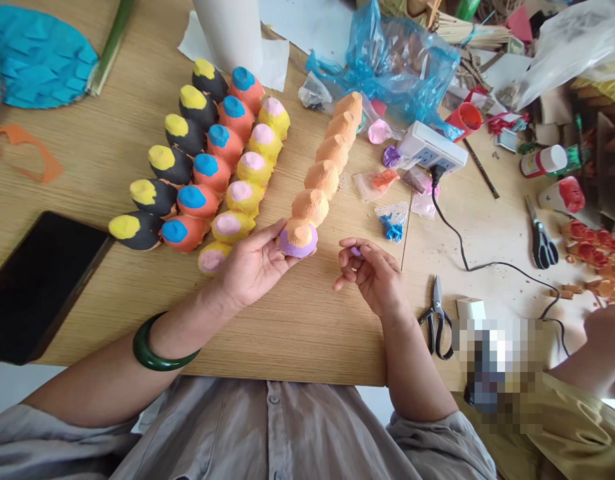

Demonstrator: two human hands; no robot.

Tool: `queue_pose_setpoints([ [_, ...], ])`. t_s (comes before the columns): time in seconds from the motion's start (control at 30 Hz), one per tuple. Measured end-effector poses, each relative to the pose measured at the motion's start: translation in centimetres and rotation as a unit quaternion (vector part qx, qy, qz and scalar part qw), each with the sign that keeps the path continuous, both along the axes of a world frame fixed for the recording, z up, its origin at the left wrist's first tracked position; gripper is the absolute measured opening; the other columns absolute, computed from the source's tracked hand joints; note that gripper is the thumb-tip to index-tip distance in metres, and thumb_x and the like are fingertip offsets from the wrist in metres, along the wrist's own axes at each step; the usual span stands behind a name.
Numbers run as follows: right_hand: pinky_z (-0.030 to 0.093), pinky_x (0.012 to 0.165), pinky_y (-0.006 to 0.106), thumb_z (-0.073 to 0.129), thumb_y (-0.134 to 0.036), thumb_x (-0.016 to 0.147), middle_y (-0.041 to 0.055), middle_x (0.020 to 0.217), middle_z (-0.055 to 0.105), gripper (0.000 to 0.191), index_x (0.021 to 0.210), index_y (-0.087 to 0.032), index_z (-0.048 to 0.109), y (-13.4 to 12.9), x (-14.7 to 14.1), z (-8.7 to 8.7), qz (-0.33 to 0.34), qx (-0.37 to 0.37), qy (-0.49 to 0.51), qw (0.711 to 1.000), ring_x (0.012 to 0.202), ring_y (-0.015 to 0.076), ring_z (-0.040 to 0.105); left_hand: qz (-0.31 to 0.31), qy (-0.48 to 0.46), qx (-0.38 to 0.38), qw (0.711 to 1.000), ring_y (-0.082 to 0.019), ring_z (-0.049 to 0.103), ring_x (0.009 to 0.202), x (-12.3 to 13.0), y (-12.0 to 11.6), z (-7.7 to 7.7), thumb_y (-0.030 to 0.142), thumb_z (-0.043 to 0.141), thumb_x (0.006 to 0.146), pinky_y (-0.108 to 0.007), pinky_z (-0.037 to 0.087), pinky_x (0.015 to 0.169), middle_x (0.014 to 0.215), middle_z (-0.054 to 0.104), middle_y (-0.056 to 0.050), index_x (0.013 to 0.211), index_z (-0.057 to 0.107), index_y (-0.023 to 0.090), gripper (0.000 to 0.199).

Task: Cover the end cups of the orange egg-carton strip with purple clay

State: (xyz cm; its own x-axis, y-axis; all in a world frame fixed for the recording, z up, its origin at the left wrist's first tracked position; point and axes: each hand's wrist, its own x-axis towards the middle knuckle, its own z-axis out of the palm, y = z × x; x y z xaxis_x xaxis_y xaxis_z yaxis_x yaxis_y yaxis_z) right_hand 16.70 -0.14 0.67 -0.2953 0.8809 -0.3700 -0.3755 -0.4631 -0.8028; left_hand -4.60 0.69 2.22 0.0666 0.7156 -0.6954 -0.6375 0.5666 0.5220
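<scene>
My left hand (252, 267) grips the near end of a strip of light-orange bumps (321, 179), which looks like an egg-carton row coated in soft modelling clay. Around the nearest bump runs a purple clay band (298, 249), with orange still showing on top. A small bit of purple clay (356, 251) is pinched between the thumb and fingers of my right hand (377, 277), held apart from the strip to its right. Left of the strip lie three similar rows: yellow with pink tops (239, 192), orange-red with blue tops (206, 167), black with yellow tops (162, 163).
A black phone-like slab (42, 287) lies at left. To the right are clay packets (391, 223), a white power strip (432, 148) with a black cable, pliers-like cutters (437, 317) and scissors (541, 243). Another person's arm (595, 350) rests at far right.
</scene>
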Motion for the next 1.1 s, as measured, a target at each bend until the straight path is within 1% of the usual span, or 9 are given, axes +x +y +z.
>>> queue_pose_setpoints([
  [0.17,0.066,0.052,0.025,0.075,-0.04,0.096,-0.0032,0.075,0.065,0.024,0.104,-0.018,0.076,0.18,0.04,0.56,0.003,-0.019,0.025,1.0,0.053,0.0068,0.043,0.0,-0.007,-0.002,1.0,-0.03,0.063,0.143,-0.11,-0.01,-0.11,0.024,0.055,0.105,-0.048,0.059,0.113,0.103,0.078,-0.004,0.095,0.066,0.02,0.016],
  [0.33,0.07,0.061,0.027,0.086,-0.036,0.087,-0.002,0.086,0.071,0.028,0.108,-0.022,0.075,0.22,0.16,0.68,0.002,-0.033,0.012,0.999,0.06,0.008,0.05,0.016,-0.038,-0.01,0.999,-0.029,0.07,0.126,-0.24,0.1,-0.22,0.021,0.059,0.103,-0.039,0.061,0.101,0.097,0.078,-0.004,0.092,0.069,0.018,0.015],
  [0.47,0.07,0.062,0.028,0.089,-0.035,0.084,-0.0005,0.09,0.074,0.026,0.102,-0.02,0.076,0.16,0.18,0.38,-0.003,-0.03,0.005,1.0,0.061,0.0072,0.053,0.018,-0.044,-0.006,0.999,-0.028,0.071,0.123,-0.24,0.11,-0.31,0.02,0.06,0.102,-0.039,0.059,0.101,0.097,0.078,-0.005,0.091,0.071,0.018,0.016],
  [0.57,0.068,0.06,0.027,0.087,-0.035,0.086,-0.0008,0.087,0.071,0.021,0.098,-0.02,0.077,-0.01,-0.03,0.16,-0.01,-0.01,-0.008,1.0,0.06,0.0074,0.053,0.023,-0.046,-0.015,0.999,-0.027,0.071,0.121,-0.2,0.11,-0.24,0.019,0.059,0.103,-0.038,0.059,0.102,0.095,0.078,-0.004,0.091,0.07,0.018,0.016],
  [0.67,0.066,0.059,0.029,0.08,-0.035,0.091,-0.002,0.081,0.065,0.016,0.097,-0.02,0.077,-0.24,-0.33,0.12,-0.021,0.016,-0.03,0.999,0.06,0.0086,0.051,0.031,-0.051,-0.025,0.998,-0.023,0.073,0.11,-0.16,0.12,-0.16,0.018,0.058,0.104,-0.037,0.06,0.098,0.092,0.078,-0.002,0.091,0.07,0.019,0.018],
  [0.8,0.064,0.055,0.03,0.073,-0.04,0.096,-0.0026,0.076,0.055,0.022,0.093,-0.019,0.076,-0.35,-0.5,0.28,-0.027,0.019,-0.031,0.999,0.059,0.0098,0.047,0.038,-0.07,-0.024,0.997,-0.017,0.074,0.094,-0.14,0.15,-0.11,0.016,0.054,0.108,-0.034,0.06,0.091,0.092,0.079,-0.002,0.092,0.072,0.016,0.024],
  [0.9,0.063,0.054,0.03,0.074,-0.047,0.095,-0.0011,0.08,0.055,0.028,0.096,-0.019,0.075,-0.27,-0.43,0.33,-0.014,0.013,-0.035,0.999,0.061,0.0106,0.048,0.043,-0.083,-0.026,0.995,-0.016,0.074,0.09,-0.14,0.17,-0.05,0.015,0.051,0.11,-0.032,0.061,0.085,0.092,0.08,-0.003,0.092,0.072,0.014,0.028],
  [1.0,0.064,0.055,0.03,0.077,-0.044,0.093,-0.0019,0.083,0.056,0.025,0.101,-0.021,0.074,-0.25,-0.38,0.18,-0.003,0.01,-0.045,0.999,0.06,0.0092,0.044,0.047,-0.093,-0.028,0.994,-0.015,0.075,0.089,-0.18,0.12,-0.02,0.015,0.05,0.111,-0.032,0.061,0.086,0.091,0.081,-0.003,0.091,0.073,0.015,0.031],
  [1.1,0.064,0.054,0.029,0.077,-0.04,0.093,-0.0035,0.08,0.055,0.02,0.1,-0.021,0.074,-0.36,-0.44,-0.03,-0.003,0.022,-0.052,0.998,0.057,0.0082,0.041,0.045,-0.105,-0.021,0.993,-0.016,0.075,0.091,-0.23,-0.01,-0.11,0.015,0.052,0.11,-0.033,0.061,0.091,0.093,0.082,-0.003,0.091,0.075,0.015,0.03],
])
